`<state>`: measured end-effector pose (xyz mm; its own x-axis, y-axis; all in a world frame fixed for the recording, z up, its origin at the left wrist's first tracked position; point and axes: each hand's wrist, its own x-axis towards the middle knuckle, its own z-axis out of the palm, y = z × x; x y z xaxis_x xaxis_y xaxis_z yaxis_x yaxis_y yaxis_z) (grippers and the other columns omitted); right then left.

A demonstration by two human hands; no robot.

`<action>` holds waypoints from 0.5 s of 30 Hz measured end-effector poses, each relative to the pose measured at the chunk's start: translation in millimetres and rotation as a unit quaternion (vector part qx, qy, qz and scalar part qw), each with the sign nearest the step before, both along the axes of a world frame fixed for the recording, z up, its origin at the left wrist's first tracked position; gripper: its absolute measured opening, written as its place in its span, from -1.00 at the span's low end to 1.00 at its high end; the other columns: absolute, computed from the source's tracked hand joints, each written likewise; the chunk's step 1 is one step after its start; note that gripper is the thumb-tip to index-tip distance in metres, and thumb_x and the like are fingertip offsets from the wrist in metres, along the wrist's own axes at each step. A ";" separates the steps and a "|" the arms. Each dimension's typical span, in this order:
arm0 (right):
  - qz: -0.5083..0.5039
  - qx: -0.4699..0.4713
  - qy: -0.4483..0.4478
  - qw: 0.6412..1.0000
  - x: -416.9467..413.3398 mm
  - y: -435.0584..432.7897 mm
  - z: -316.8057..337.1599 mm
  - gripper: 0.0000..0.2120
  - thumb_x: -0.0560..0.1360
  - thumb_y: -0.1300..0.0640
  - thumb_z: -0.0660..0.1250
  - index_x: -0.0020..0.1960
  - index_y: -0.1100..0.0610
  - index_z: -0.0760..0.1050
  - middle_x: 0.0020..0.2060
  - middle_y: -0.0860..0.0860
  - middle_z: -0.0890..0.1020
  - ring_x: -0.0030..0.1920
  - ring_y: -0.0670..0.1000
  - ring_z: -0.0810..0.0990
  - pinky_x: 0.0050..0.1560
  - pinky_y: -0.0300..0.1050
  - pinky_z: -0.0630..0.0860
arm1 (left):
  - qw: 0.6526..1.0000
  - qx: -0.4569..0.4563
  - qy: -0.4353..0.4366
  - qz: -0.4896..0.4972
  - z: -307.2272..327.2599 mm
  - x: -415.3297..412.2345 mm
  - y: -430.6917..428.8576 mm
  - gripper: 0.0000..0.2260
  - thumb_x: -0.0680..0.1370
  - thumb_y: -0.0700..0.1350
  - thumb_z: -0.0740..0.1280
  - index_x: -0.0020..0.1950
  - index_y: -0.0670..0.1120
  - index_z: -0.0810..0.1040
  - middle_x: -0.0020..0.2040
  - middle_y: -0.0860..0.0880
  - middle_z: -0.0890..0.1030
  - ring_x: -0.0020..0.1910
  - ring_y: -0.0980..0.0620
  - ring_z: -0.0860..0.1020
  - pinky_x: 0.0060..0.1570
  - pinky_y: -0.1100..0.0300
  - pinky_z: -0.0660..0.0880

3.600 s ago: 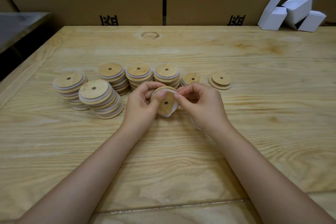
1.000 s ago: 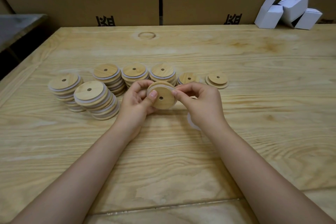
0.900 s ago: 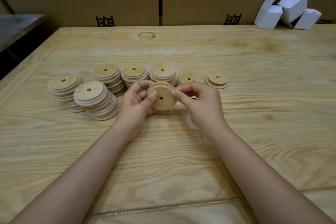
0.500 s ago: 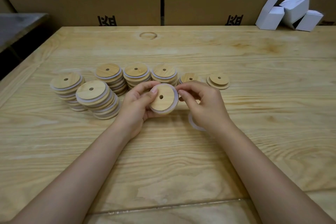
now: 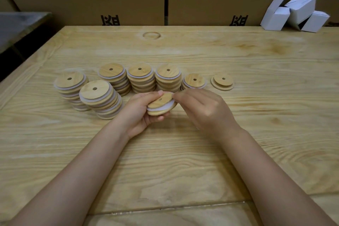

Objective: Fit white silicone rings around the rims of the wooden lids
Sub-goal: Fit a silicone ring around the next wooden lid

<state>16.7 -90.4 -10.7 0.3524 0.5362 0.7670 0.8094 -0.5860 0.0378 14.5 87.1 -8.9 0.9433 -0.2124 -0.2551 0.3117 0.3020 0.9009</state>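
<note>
Lid stacks in row behind held lid; boxes far-rt on table.

lid: we now hold it tipped almost flat, no longer face-on | white ring: loose loop gone, now a band around the rim | left hand: now cradles from below | right hand: pinches the upper right edge

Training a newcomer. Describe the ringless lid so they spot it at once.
On the wooden table, a row of lid stacks crosses the middle. The ringless lid lies alone at its right end: lowest, bare wood, no white band.
</note>
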 end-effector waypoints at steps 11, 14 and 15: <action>0.004 0.008 -0.064 0.998 -9.8 10.9 11.9 -0.84 0.50 0.32 0.30 -0.20 0.25 0.63 -0.28 0.14 0.61 -0.30 0.14 0.57 -0.31 -0.04 0.49 | 0.999 -0.012 0.026 0.014 1.1 1.0 1.4 -0.77 0.56 -0.15 0.25 -0.18 -0.18 0.65 -0.42 -0.09 0.61 -0.56 0.07 0.55 -0.66 0.35 0.43; 0.011 0.009 -0.038 0.999 -12.4 14.1 10.8 -0.84 0.50 0.32 0.30 -0.21 0.27 0.61 -0.28 0.15 0.60 -0.30 0.14 0.55 -0.31 -0.02 0.48 | 1.000 -0.016 0.025 0.008 0.7 1.3 1.3 -0.80 0.56 -0.15 0.24 -0.12 -0.22 0.60 -0.41 -0.11 0.60 -0.54 0.06 0.55 -0.65 0.35 0.43; 0.014 0.009 -0.031 0.999 -13.0 14.5 10.4 -0.86 0.49 0.34 0.31 -0.21 0.27 0.61 -0.28 0.15 0.59 -0.30 0.14 0.54 -0.31 -0.02 0.47 | 1.000 -0.017 0.024 0.007 0.4 1.2 1.3 -0.80 0.57 -0.15 0.24 -0.12 -0.22 0.60 -0.41 -0.11 0.60 -0.54 0.05 0.55 -0.66 0.35 0.42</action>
